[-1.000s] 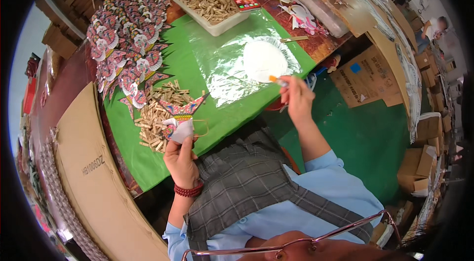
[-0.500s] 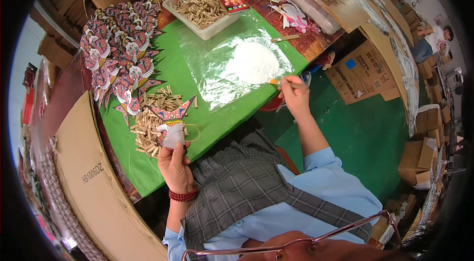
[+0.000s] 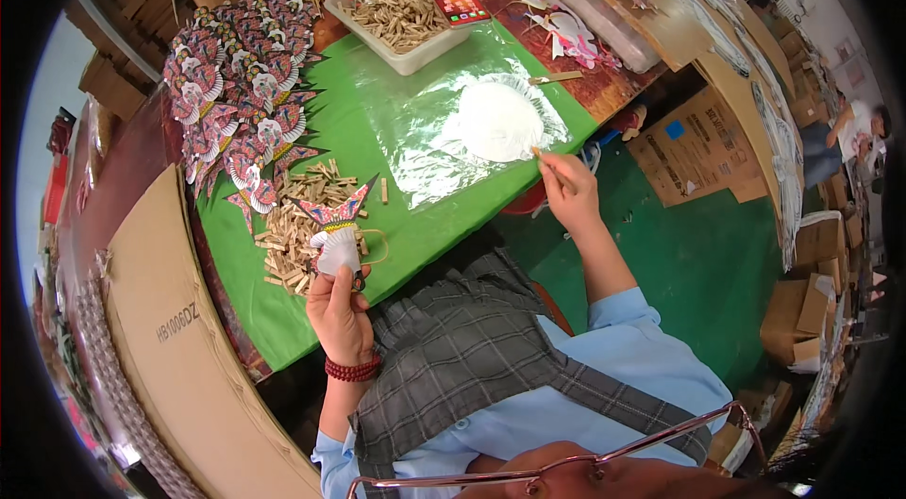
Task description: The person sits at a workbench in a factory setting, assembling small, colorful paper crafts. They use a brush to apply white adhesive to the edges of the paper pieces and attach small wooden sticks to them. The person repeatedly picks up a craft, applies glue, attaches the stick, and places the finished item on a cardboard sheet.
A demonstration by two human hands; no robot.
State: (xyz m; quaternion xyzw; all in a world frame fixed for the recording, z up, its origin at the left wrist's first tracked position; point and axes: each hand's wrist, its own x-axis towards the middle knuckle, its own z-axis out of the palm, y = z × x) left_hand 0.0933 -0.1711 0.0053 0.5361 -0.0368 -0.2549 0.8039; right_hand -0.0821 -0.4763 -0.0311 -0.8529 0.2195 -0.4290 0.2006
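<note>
Gluing looks to be the step in hand: the right hand (image 3: 569, 190) pinches a thin stick (image 3: 550, 165) at the white paste (image 3: 497, 120) on the plastic sheet (image 3: 425, 136), while the left hand (image 3: 340, 306) grips a painted paper figure (image 3: 335, 230) nearer, so next the stick must likely reach it.

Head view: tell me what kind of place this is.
Probably a small handicraft workshop: a green worktable with stacked painted paper figures, a pile of wooden clothespins and cardboard cartons all around.
</note>
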